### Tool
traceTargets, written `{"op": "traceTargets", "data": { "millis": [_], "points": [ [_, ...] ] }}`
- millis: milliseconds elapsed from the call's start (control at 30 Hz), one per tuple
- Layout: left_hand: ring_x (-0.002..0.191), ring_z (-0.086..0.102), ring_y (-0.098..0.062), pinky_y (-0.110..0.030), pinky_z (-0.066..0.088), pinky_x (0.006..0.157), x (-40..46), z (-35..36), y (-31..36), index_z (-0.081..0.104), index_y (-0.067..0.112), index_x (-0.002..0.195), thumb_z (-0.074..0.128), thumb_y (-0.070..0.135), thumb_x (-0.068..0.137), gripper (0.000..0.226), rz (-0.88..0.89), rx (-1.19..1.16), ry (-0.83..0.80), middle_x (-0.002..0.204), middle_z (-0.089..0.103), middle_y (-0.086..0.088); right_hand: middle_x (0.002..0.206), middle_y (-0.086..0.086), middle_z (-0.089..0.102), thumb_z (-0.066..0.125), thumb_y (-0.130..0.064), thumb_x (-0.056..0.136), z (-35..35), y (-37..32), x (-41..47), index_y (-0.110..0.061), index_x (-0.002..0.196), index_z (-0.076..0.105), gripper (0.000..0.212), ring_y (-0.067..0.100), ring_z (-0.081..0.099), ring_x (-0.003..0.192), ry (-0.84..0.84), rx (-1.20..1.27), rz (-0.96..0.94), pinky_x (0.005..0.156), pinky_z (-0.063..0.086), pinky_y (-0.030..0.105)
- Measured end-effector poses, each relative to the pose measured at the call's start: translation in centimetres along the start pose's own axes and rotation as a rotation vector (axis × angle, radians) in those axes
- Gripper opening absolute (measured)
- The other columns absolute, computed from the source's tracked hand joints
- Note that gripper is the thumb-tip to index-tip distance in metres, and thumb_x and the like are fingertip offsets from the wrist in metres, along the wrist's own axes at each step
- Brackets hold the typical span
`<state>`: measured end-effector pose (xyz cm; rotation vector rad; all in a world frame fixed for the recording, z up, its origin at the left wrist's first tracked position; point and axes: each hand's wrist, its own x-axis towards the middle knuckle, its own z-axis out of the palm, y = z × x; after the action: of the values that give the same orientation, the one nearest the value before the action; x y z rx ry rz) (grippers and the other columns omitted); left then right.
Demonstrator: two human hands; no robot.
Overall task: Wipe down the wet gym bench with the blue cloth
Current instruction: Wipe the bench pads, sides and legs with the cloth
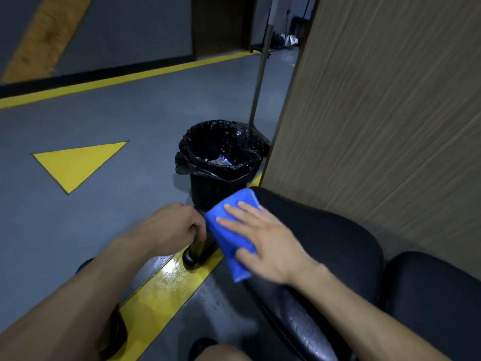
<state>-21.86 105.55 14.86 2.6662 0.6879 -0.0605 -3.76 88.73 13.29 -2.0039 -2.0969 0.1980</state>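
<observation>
At bench end: right hand (265, 241) presses blue cloth (234, 230) flat, fingers straight, on gym bench (325, 230).
Left hand (171, 225): fingers curled at the frame; whether they grip it, cannot tell.
Next: likely sweep toward the wet near edge.

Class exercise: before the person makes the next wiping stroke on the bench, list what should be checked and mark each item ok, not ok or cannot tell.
1. Blue cloth lies on the bench pad: ok.
2. Right hand presses flat on the cloth: ok.
3. Left hand steadies the bench edge: cannot tell, its fingers are hidden.
4. Bench side near the camera wiped dry: not ok, droplets show.
5. Bin clear of the stroke: ok, it stands beyond the bench end.
</observation>
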Motion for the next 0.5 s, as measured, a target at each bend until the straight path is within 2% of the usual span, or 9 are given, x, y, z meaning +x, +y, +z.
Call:
{"op": "traceTargets", "data": {
  "millis": [133, 167, 200, 267, 367, 433, 500],
  "points": [
    [0.100, 0.066, -0.008, -0.033, 0.052, 0.091, -0.6, 0.4, -0.9, 0.076, 0.034, 0.089, 0.046, 0.010, 0.090, 0.039, -0.025, -0.009, 0.016, 0.104, 0.073, 0.020, 0.161, -0.002, 0.034, 0.025, -0.054, 0.081, -1.7, 5.6, 5.3, -0.031, 0.151, 0.042, 0.076, 0.015, 0.026, 0.149, 0.074, 0.044, 0.444, 0.123, 0.015, 0.032],
    [0.101, 0.066, -0.008, -0.033, 0.052, 0.091, -0.8, 0.5, -1.1, 0.076, 0.033, 0.090, 0.045, 0.011, 0.091, 0.038, -0.027, -0.010, 0.013, 0.106, 0.073, 0.020, 0.160, -0.002, 0.036, 0.023, -0.055, 0.081, -1.4, 5.3, 6.6, -0.032, 0.150, 0.042, 0.075, 0.015, 0.028, 0.148, 0.065, -0.001, 0.489, 0.122, 0.018, 0.034],
    [0.101, 0.066, -0.009, -0.033, 0.052, 0.091, -0.9, 0.5, -1.3, 0.076, 0.035, 0.089, 0.044, 0.013, 0.091, 0.039, -0.029, -0.013, 0.010, 0.106, 0.073, 0.019, 0.158, -0.002, 0.039, 0.019, -0.055, 0.080, -0.9, 4.1, 7.4, -0.032, 0.149, 0.044, 0.077, 0.017, 0.030, 0.147, 0.054, -0.067, 0.453, 0.121, 0.020, 0.038],
    [0.099, 0.066, -0.011, -0.033, 0.052, 0.088, -0.8, 0.3, -1.7, 0.072, 0.039, 0.080, 0.039, 0.018, 0.084, 0.040, -0.041, -0.014, 0.010, 0.103, 0.074, 0.016, 0.150, 0.000, 0.048, 0.019, -0.055, 0.079, 0.1, 0.4, 7.1, -0.030, 0.142, 0.052, 0.076, 0.022, 0.036, 0.141, 0.019, -0.158, 0.223, 0.119, 0.022, 0.044],
    [0.091, 0.065, -0.014, -0.033, 0.052, 0.084, -0.6, 0.0, -1.9, 0.065, 0.041, 0.067, 0.035, 0.022, 0.075, 0.036, -0.061, -0.008, 0.002, 0.094, 0.074, 0.012, 0.135, -0.001, 0.058, 0.040, -0.047, 0.081, 2.0, -3.4, 3.6, -0.026, 0.124, 0.066, 0.055, 0.024, 0.041, 0.136, -0.028, -0.234, -0.176, 0.120, 0.022, 0.046],
    [0.089, 0.065, -0.013, -0.034, 0.051, 0.085, -0.6, 0.0, -1.7, 0.058, 0.043, 0.059, 0.031, 0.024, 0.070, 0.035, -0.055, -0.044, 0.006, 0.093, 0.073, 0.013, 0.138, -0.002, 0.057, 0.045, -0.047, 0.081, 1.5, -2.4, 3.5, -0.028, 0.126, 0.065, 0.053, 0.023, 0.042, 0.138, -0.052, -0.209, -0.187, 0.121, 0.024, 0.043],
    [0.088, 0.065, -0.012, -0.034, 0.052, 0.083, -1.0, 0.1, -1.9, 0.057, 0.043, 0.057, 0.032, 0.023, 0.070, 0.035, -0.055, -0.075, 0.036, 0.093, 0.071, 0.014, 0.143, 0.000, 0.056, 0.035, -0.053, 0.080, 0.4, 0.1, 6.1, -0.028, 0.134, 0.060, 0.065, 0.024, 0.046, 0.135, -0.014, -0.151, -0.025, 0.118, 0.030, 0.041]
  ]
}}
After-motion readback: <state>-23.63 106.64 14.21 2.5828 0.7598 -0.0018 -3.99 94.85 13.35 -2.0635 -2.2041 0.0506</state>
